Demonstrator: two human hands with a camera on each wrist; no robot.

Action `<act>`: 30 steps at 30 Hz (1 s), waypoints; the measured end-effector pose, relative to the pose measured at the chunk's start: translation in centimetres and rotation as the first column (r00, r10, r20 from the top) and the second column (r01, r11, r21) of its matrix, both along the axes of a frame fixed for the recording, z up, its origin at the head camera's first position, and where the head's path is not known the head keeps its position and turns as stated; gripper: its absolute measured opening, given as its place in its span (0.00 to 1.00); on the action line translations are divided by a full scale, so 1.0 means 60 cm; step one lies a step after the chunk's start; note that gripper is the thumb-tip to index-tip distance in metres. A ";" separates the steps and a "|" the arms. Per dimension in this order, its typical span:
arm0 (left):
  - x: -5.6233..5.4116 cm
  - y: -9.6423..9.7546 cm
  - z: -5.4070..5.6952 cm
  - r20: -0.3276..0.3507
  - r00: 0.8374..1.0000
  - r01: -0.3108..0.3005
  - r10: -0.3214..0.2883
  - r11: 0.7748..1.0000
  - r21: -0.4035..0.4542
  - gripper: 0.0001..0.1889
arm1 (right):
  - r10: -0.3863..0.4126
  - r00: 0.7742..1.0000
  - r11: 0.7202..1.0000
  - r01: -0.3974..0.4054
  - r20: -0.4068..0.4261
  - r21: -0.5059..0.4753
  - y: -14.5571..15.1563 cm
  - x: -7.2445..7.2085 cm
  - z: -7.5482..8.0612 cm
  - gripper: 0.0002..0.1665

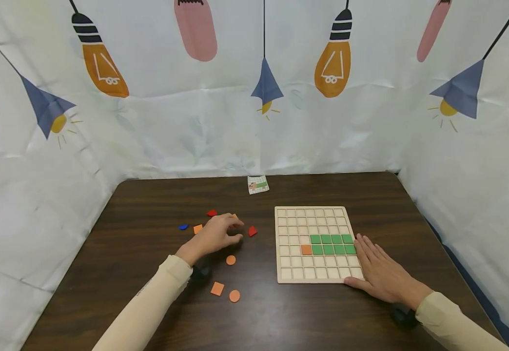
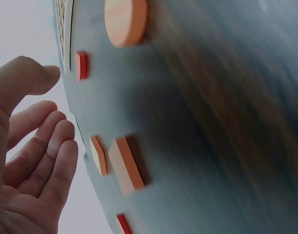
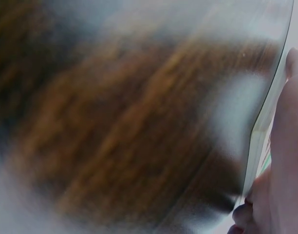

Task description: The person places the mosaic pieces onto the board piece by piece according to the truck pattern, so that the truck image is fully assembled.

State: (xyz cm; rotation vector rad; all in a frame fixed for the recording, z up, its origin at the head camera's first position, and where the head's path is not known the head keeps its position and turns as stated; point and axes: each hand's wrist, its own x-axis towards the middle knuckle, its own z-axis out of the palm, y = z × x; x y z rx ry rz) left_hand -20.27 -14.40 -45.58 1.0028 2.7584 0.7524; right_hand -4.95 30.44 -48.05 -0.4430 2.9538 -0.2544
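Note:
My left hand [image 1: 218, 234] is over the scattered pieces on the left, thumb and fingers apart with nothing between them. Near its fingertips lie a red piece [image 1: 252, 231] and a mostly hidden light orange piece [image 1: 235, 216]. An orange square tile [image 1: 198, 228] is beside the hand; the left wrist view shows an orange square tile [image 2: 125, 168] below the fingers. With straight fingers, my right hand [image 1: 383, 273] rests along the right edge of a wooden grid board [image 1: 289, 265]. On the board, two rows of green squares [image 1: 333, 239] adjoin one orange square [image 1: 306, 249].
Two orange discs [image 1: 231, 260] and another orange square [image 1: 217, 288] lie nearer the front. Beyond the left hand are a red piece [image 1: 212, 212] and a blue piece [image 1: 183, 227]. A small picture card [image 1: 258, 185] lies at the back edge of the dark table [image 1: 158, 200].

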 end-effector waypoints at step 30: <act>-0.004 -0.090 -0.015 0.088 0.995 -0.039 0.045 0.997 -0.060 0.19 | 0.006 1.000 1.000 -0.005 -0.015 0.009 -0.001 -0.001 -0.001 0.64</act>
